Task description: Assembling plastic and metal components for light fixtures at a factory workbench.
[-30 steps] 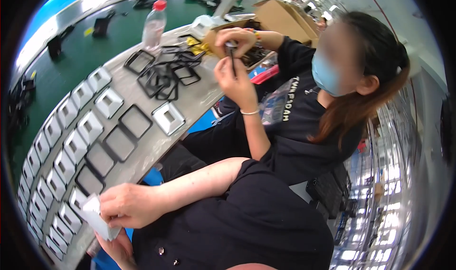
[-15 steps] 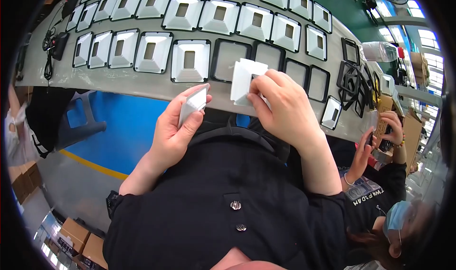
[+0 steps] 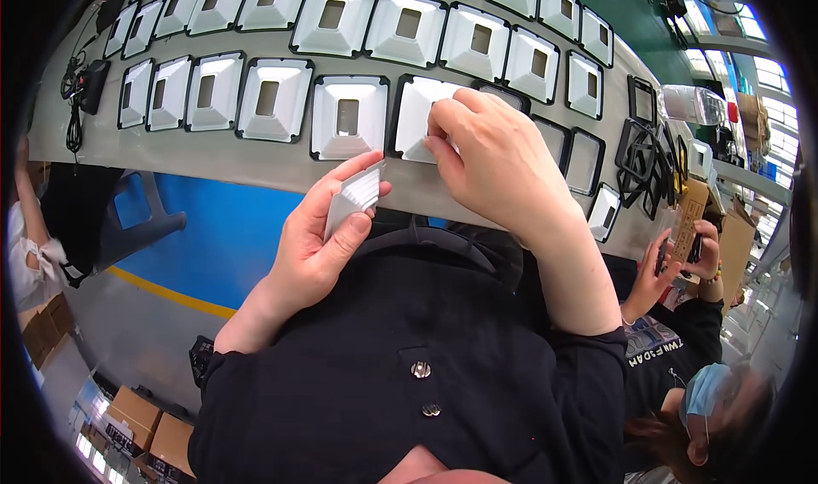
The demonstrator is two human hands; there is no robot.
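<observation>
My left hand (image 3: pixel 319 228) is closed around a white sloped reflector (image 3: pixel 354 196), held in front of the table's near edge. Over the table, the fingers of my right hand (image 3: pixel 490 152) grip another white reflector (image 3: pixel 416 113) by its middle opening. That reflector now lies within a black rectangular frame; my fingers hide part of it, so I cannot tell whether it is fully seated. To its left sits a black frame with a white reflector (image 3: pixel 329 118) in it. Black frames without reflectors (image 3: pixel 584 162) lie to the right, partly behind my right hand.
Rows of framed white reflectors (image 3: pixel 407 25) cover the grey table (image 3: pixel 213 150). Loose black frames (image 3: pixel 639 156) are heaped at the right, near a clear plastic bottle (image 3: pixel 694 105). Black cables (image 3: pixel 75 100) lie at the far left. A co-worker's hands (image 3: pixel 673 267) hold something dark at the right.
My right hand has moved forward and set its reflector down into a black frame. My left hand keeps its reflector, tilted slightly differently. The whole view has shifted a little.
</observation>
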